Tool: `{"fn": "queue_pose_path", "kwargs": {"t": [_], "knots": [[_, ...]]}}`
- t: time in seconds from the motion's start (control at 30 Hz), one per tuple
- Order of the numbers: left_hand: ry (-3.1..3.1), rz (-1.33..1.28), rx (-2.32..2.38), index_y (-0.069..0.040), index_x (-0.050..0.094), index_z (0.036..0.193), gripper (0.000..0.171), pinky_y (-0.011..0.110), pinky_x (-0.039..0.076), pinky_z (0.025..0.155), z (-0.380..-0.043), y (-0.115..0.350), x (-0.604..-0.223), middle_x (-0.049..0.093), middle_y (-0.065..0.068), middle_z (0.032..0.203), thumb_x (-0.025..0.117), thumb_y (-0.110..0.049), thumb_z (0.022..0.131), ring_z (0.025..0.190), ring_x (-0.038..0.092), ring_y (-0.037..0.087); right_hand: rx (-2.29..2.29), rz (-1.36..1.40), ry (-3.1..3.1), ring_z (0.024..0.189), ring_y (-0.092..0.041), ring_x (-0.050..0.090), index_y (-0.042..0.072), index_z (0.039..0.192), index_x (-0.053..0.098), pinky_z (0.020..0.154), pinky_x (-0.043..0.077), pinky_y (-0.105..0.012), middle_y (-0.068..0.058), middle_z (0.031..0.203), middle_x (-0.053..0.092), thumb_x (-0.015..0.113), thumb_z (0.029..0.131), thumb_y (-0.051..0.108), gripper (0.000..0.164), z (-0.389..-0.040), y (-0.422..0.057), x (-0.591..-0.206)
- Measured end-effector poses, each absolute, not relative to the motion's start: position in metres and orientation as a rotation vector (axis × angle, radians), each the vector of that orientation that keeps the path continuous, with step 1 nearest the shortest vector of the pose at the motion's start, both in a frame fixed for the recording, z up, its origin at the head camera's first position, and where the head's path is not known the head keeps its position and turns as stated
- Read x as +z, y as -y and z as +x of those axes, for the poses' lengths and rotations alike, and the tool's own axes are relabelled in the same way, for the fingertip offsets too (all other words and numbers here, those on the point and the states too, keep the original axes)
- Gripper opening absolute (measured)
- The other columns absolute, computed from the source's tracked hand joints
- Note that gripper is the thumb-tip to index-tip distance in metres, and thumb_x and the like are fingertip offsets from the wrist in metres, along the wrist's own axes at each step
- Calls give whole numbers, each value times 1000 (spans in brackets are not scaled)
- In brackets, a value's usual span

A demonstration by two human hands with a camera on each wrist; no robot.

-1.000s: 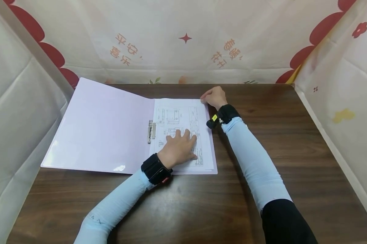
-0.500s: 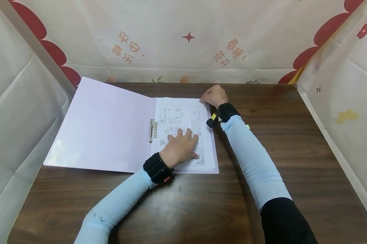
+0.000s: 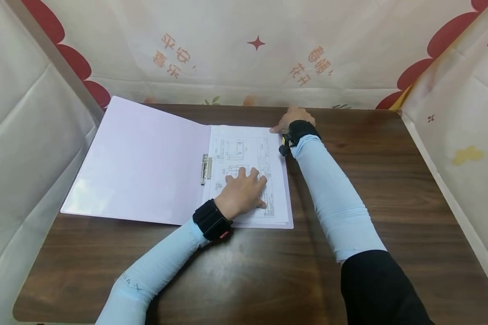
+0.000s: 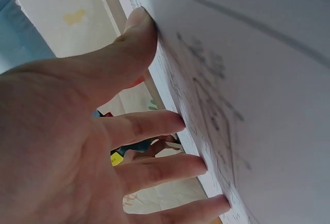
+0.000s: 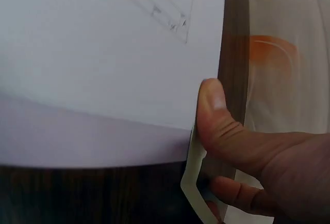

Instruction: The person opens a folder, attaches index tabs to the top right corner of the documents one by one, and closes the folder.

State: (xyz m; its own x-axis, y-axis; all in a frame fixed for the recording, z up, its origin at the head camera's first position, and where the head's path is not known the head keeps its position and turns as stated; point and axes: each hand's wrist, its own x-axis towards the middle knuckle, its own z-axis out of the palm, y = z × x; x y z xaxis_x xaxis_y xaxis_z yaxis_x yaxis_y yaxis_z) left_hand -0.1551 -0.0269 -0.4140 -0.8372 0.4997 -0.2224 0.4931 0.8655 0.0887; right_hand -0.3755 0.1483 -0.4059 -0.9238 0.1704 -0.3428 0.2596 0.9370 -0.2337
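An open lilac folder (image 3: 146, 162) lies on the table, its cover spread to the left. Inside, printed sheets (image 3: 244, 131) with line drawings sit beside a metal clip (image 3: 205, 169) at the spine. My left hand (image 3: 241, 193) rests on the top sheet with fingers spread; in the left wrist view its fingertips (image 4: 178, 121) touch the paper. My right hand (image 3: 296, 119) is at the sheets' far right corner. In the right wrist view its thumb lies along the paper edge, and a thin, pale, bent strip (image 5: 193, 167) is pinched between thumb and curled fingers; its kind I cannot tell.
The brown wooden table (image 3: 382, 194) extends to the right of the folder and in front of it. Pale printed curtains (image 3: 227, 54) stand behind the table and along both sides. The left sleeve (image 3: 146, 275) crosses the table's front part.
My right hand has shifted slightly away and to the right at the sheets' corner, turning at the wrist. The left hand stays on the paper. The head view has tilted a little.
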Motion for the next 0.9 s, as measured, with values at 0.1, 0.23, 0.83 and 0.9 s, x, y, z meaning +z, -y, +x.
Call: {"fn": "queue_pose_path", "kwargs": {"t": [0.1,0.23,0.83,0.9], "knots": [[-2805,761,47,-17,52,149,74,67,52,95,-157,26,-412,53,14,146,71,-59,90,125,54,38,-283,269,-2799,117,-42,56,8,149,48,100,47,-55,-23,142,60,82,80,59,93,-377,-148,-402],[-2800,737,53,-17,53,148,74,67,52,94,-157,26,-412,54,13,146,73,-57,89,125,54,38,-195,127,-2862,129,-48,50,5,150,47,109,39,-62,-28,144,56,77,85,59,90,-374,-147,-406],[-2751,780,113,-15,49,151,75,63,52,95,-155,30,-411,51,13,148,70,-56,92,129,52,39,-681,-731,-2904,132,-39,53,4,127,68,111,41,-61,-21,138,60,71,97,42,48,-235,-201,-417],[-2752,777,135,-13,49,150,73,62,52,95,-156,35,-412,53,12,145,71,-52,92,126,52,37,-596,-866,-2840,133,-38,52,5,127,68,111,43,-58,-20,140,59,83,87,42,57,-213,-199,-419]]}}
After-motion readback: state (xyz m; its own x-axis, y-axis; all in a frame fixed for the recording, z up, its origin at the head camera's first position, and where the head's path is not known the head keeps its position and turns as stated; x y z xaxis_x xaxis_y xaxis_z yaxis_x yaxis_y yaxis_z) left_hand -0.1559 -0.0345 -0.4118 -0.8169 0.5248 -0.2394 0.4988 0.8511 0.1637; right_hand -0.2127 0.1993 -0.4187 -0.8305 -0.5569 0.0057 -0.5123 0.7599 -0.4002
